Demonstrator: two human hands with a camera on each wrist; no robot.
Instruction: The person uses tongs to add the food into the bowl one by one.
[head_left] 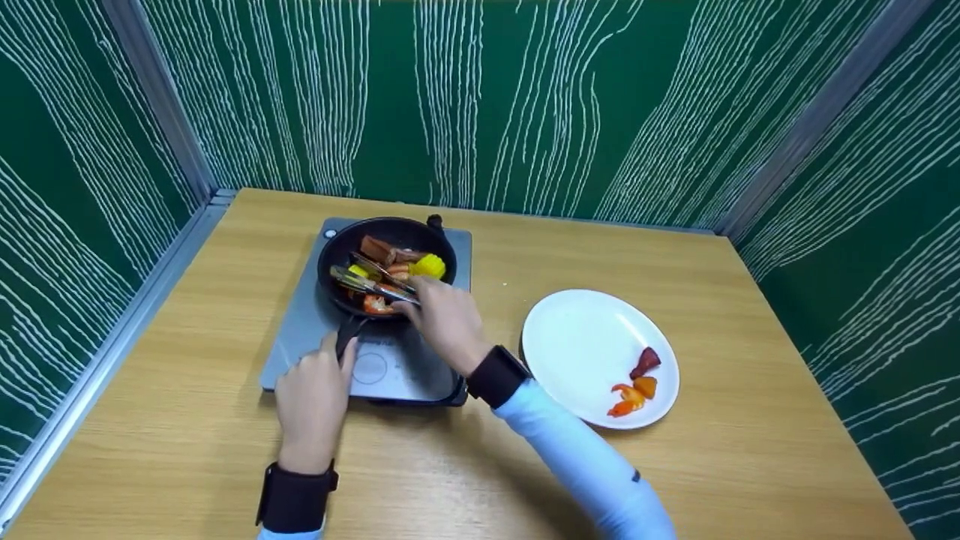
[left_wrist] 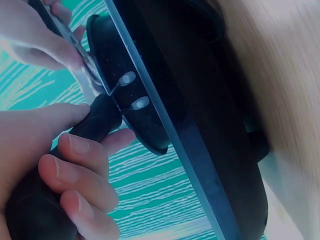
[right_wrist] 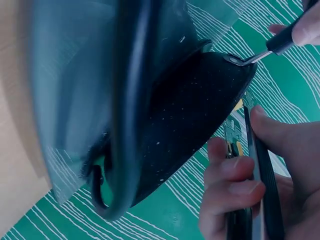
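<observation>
A black frying pan (head_left: 327, 262) sits on a grey induction cooktop (head_left: 300, 337). My left hand (head_left: 313, 397) grips the pan's handle (left_wrist: 97, 122), its fingers curled round it in the left wrist view. In my right hand (head_left: 450, 319) is a pair of metal tongs (right_wrist: 265, 185), pinched between thumb and fingers. The tongs' tips are over the food inside the pan. There I see a yellow corn piece (head_left: 429, 266), a brownish-red chunk (head_left: 376, 248) and orange-red pieces (head_left: 376, 304). The tongs partly cover the food, so I cannot tell whether they hold any.
To the right of the cooktop stands a white oval plate (head_left: 577, 352). On its right side lie a dark red piece (head_left: 646, 361), an orange chunk (head_left: 645, 386) and an orange-red piece (head_left: 627, 401). Green panels with white lines (head_left: 495, 112) enclose the wooden table (head_left: 750, 450).
</observation>
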